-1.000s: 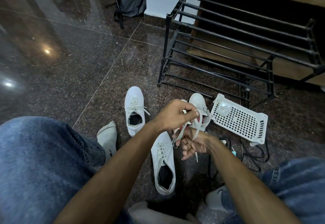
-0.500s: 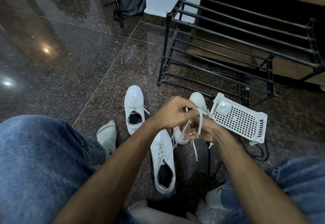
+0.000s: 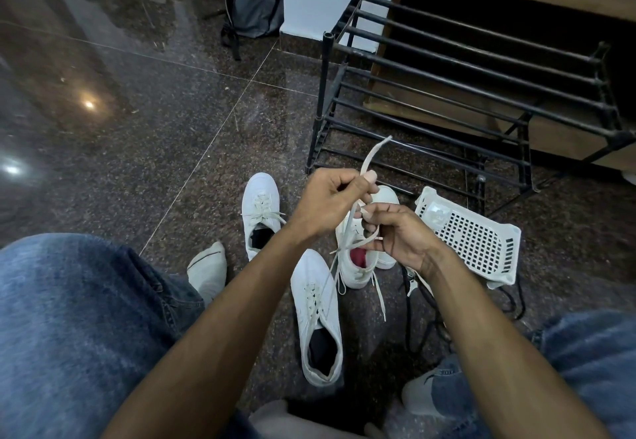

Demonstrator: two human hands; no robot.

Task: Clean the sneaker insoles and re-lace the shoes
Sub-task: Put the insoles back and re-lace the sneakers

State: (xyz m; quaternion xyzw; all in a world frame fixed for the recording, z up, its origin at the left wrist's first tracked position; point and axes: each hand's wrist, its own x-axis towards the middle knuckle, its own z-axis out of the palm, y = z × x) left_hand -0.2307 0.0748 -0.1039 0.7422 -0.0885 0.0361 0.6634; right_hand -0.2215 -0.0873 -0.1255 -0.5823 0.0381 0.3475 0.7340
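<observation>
On the floor (image 3: pixel 137 128), at the left, one white sneaker (image 3: pixel 260 215) lies already laced, its toe pointing away from the person. A second laced sneaker (image 3: pixel 318 318) lies nearer to the person, between the two forearms, also with the toe away.

Above these, the left hand (image 3: pixel 327 202) has its fingers (image 3: pixel 370 177) curled and pinches the lace (image 3: pixel 351 218) between thumb and forefinger. The free end of the lace stands up and away from this hand, toward the black shoe rack (image 3: pixel 464 94). Below the pinch the lace runs down and toward the person, to the eyelets of the third sneaker (image 3: pixel 354 266).

The right hand (image 3: pixel 399 235) is just beside the left one, a little lower, directly over the third sneaker. Its fingers are also curled and hold a loop of the same lace. This sneaker stands on the floor under both hands, with a red lining visible in its opening. I cannot tell which eyelet the lace leaves.

I judge the step to be the tying or tightening. The lace is stretched nearly upright between sneaker and left hand, so a pull should go along this line, and the right hand, being nearer to the shoe, can guide the loop.

At the right, a white perforated basket (image 3: pixel 475 239) lies on the floor.
</observation>
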